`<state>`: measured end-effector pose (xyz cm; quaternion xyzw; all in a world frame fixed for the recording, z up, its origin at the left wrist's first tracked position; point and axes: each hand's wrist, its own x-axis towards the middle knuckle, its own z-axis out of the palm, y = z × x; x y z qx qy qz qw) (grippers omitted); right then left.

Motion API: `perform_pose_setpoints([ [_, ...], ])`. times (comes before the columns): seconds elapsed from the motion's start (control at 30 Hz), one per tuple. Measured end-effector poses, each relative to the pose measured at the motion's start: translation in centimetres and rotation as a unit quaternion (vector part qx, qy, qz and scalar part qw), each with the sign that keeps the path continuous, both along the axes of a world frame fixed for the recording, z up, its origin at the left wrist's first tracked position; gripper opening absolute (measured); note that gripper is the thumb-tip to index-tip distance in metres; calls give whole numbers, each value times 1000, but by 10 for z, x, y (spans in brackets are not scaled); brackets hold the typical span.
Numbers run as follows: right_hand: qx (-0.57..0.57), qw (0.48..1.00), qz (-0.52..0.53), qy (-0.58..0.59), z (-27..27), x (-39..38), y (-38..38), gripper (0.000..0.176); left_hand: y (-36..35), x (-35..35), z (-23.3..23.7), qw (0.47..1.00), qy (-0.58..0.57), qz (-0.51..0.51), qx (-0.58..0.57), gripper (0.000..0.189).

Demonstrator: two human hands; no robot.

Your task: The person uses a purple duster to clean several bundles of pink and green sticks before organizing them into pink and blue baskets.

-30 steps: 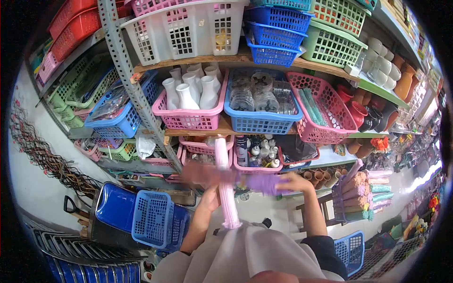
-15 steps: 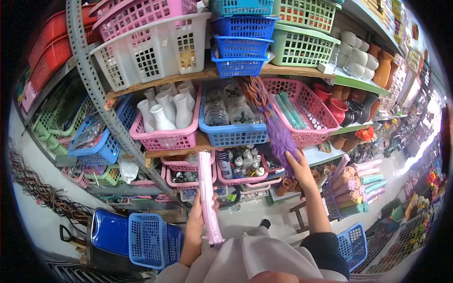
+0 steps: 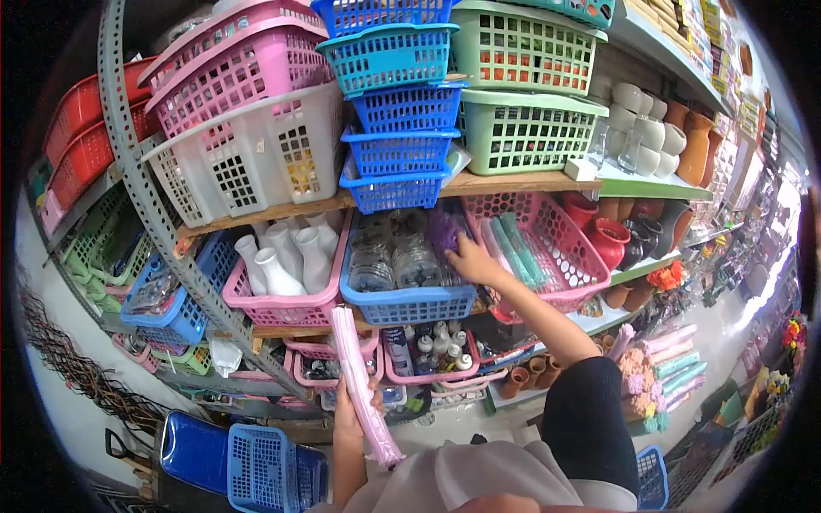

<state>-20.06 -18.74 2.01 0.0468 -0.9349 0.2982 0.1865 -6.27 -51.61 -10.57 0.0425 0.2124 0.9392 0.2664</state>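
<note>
My left hand (image 3: 349, 412) is wrapped round a long, slim pink packet (image 3: 357, 376) in shiny plastic, held nearly upright in front of me. My right hand (image 3: 470, 259) reaches to the shelf with its fingers on a shaggy purple bundle (image 3: 442, 231). The bundle lies at the right side of a blue basket (image 3: 406, 309) that holds clear plastic-wrapped items; its far end is hidden in shadow under the upper shelf. Close by on the right, a pink basket (image 3: 581, 272) contains slim teal packets (image 3: 517, 244).
A pink basket (image 3: 282, 315) of white vases (image 3: 278, 272) sits to the left. Stacked blue baskets (image 3: 398, 154) and green baskets (image 3: 530, 128) stand on the wooden shelf above. A perforated metal post (image 3: 145, 171) rises at the left. Pots (image 3: 609, 244) line the right shelves.
My right hand has moved up and forward, carrying the purple bundle from in front of the shelf to the blue basket. The pink packet stays in my left hand. The view has shifted upward.
</note>
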Motion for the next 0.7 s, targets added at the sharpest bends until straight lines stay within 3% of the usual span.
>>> perform_pose_setpoints([
  [0.07,84,989,-9,-122,12,-4,-2,59,11,-5,12,1000,18,12,-5,59],
  [0.2,173,969,43,-173,28,-9,5,69,36,-16,44,999,38,12,-26,56],
  [0.4,156,959,68,-227,43,10,32,74,86,-37,103,994,103,-27,-35,43],
  [0.47,107,992,32,59,39,32,37,71,105,-55,112,980,155,-94,-81,38],
  [0.63,-115,983,144,1,37,56,72,57,180,-73,163,948,233,-131,-174,42],
  [0.67,-266,939,180,-126,62,82,72,60,197,-76,169,937,250,-163,-178,42],
  [0.7,-294,922,174,-181,66,90,80,63,216,-76,173,932,258,-158,-201,43],
])
